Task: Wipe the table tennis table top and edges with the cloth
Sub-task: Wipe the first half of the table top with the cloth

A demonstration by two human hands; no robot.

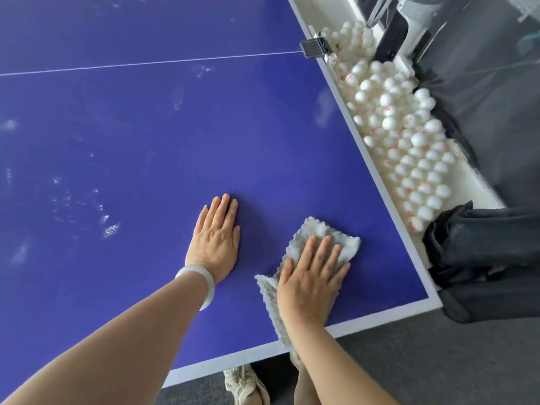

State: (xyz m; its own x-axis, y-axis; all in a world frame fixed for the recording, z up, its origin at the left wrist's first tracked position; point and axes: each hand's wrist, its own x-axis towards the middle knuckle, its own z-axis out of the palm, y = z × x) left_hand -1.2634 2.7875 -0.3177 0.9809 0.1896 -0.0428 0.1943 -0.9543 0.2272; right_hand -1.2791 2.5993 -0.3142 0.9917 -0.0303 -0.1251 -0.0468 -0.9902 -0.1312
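1. The table tennis table top (146,127) is deep blue and fills most of the head view. Its near right corner lies at the lower right, framed by a white border (380,317).
2. The right hand (309,283) lies flat with straight fingers close together, pressing down on the cloth (324,232) without gripping it.
3. The cloth is a fluffy grey-white rag, spread on the table top near that corner. One end shows beyond the fingertips, and the other runs under the wrist to the near edge.
4. The left hand (217,238) rests palm down on the bare surface just beside the cloth and apart from it, with its fingers straight and together, holding nothing.
5. A pale, translucent bangle (204,285) circles the left wrist.
6. Whitish dusty smudges (111,229) speckle the surface to the left of the hands. A thin white line (146,63) crosses the table top farther away.
7. Along the table's right edge runs a white trough (479,188) heaped with white table tennis balls (409,141) — several carry red print.
8. A dark clamp (317,48) grips the right edge where the thin line meets it.
9. Black fabric (482,252) bunches up beside the corner, over the trough's near end.
10. Below the near edge are grey floor (438,361) and a light-coloured shoe (245,384).
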